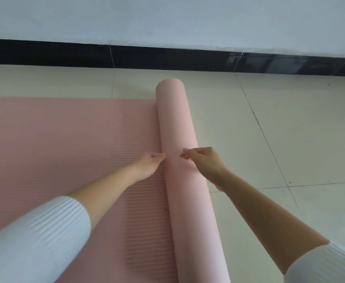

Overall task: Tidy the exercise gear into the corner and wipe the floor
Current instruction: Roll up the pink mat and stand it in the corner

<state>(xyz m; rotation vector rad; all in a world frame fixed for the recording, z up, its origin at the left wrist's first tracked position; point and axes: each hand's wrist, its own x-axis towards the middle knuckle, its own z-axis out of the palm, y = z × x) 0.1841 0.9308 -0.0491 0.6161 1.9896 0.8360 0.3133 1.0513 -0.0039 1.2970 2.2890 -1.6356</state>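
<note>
The right hand (205, 163) is cupping the roll (175, 119), its fingers bending over the top and what looks like the thumb reaching down the right side, so it is grasping the roll rather than just lying on it. The left hand (149, 166) is released, its fingers lying straight and their tips touching the roll's left side, low down where it meets the flat part of the mat.

The pale tiled floor (290, 129) is filling most of the view, with a white wall (167, 17) rising behind it and a black skirting (65, 52) running along the foot of the wall. The pink mat (65, 139) is lying flat across the left half of the floor, its ribbed face showing. Its right end is wound into the roll, which is lying lengthwise away from the person, its far end near the skirting but not touching it.

The hands seem placed this way to keep the roll tight and even: the right one is holding the wound layers from springing loose, while the left is steadying the seam, probably so that the next turn goes on square. Much of the mat is not yet rolled.

White ribbed sleeves (35, 237) are covering both upper forearms.

No brand, label or writing is showing on anything here.
</note>
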